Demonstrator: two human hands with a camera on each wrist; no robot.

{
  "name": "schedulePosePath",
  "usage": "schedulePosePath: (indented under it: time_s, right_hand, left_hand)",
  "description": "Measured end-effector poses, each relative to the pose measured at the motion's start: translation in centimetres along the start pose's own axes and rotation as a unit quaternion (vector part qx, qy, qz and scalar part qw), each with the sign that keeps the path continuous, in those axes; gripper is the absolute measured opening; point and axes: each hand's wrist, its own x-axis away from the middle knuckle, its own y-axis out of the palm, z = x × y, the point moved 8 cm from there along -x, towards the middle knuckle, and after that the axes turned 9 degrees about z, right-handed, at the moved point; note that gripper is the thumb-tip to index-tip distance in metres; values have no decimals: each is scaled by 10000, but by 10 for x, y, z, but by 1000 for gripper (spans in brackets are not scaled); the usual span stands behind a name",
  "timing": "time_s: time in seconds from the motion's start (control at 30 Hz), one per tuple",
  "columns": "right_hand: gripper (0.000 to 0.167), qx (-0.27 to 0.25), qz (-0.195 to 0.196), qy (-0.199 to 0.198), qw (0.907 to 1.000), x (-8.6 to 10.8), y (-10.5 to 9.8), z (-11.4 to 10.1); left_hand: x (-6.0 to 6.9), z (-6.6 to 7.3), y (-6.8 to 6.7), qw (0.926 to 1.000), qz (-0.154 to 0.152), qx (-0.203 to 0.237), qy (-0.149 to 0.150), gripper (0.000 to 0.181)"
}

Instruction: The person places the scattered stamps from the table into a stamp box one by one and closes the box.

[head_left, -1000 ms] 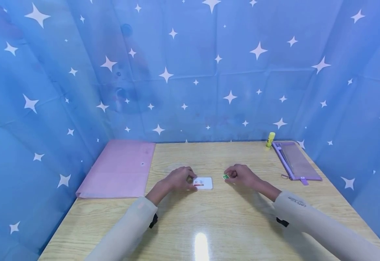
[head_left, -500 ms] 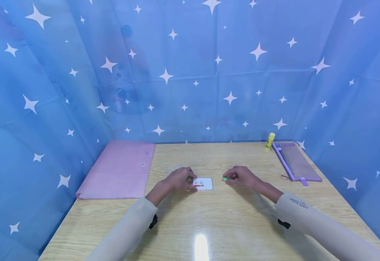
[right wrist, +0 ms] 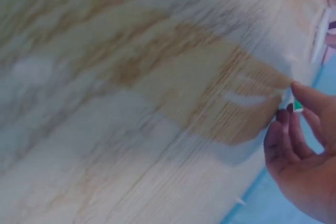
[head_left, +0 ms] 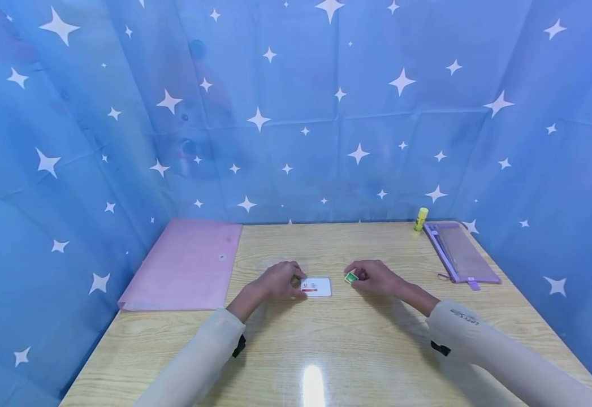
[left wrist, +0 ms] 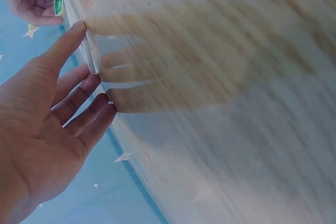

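A small white card-like case [head_left: 318, 287] with red print lies flat on the wooden table, its left end between the thumb and fingers of the left hand [head_left: 277, 281]. In the left wrist view the left hand [left wrist: 58, 114] has its thumb on one edge of the case [left wrist: 91, 53] and its forefinger side at the other. The right hand [head_left: 377, 277] pinches a small green and white piece [head_left: 351, 277] just right of the case, with a gap between them. In the right wrist view the green piece [right wrist: 297, 105] shows partly between thumb and fingers of the right hand [right wrist: 310, 145].
A pink folder [head_left: 184, 265] lies at the table's left side. At the back right a yellow glue stick [head_left: 420, 219] stands beside a purple zip pouch [head_left: 463, 251]. Behind the wooden table [head_left: 296, 339] hangs a blue curtain [head_left: 296, 85] with white stars.
The right hand has shifted slightly left, and the green piece has turned in its fingers so that more of its face shows. The left hand and the case have stayed in place.
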Motion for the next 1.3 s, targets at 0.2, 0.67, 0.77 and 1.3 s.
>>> schedulePosePath:
  time_s: [0.2,0.67,0.77,1.3]
  right_hand:
    - [20,12,72,163,9998,-1,-2,-3]
    - [10,-355,268,167,9989,-3,-3,-15]
    - [10,-408,266,210,9986,-5,-3,-17]
    - [13,-893,222,97,9957,-21,14,-35]
  left_hand:
    - [1,1,0,10000,35,-36,27,50]
    - [0,0,2,10000,29,-73,8,50]
    - [1,0,1,10000,26,-58,19,50]
    - [-1,0,1,9999,39,-99,-25,50]
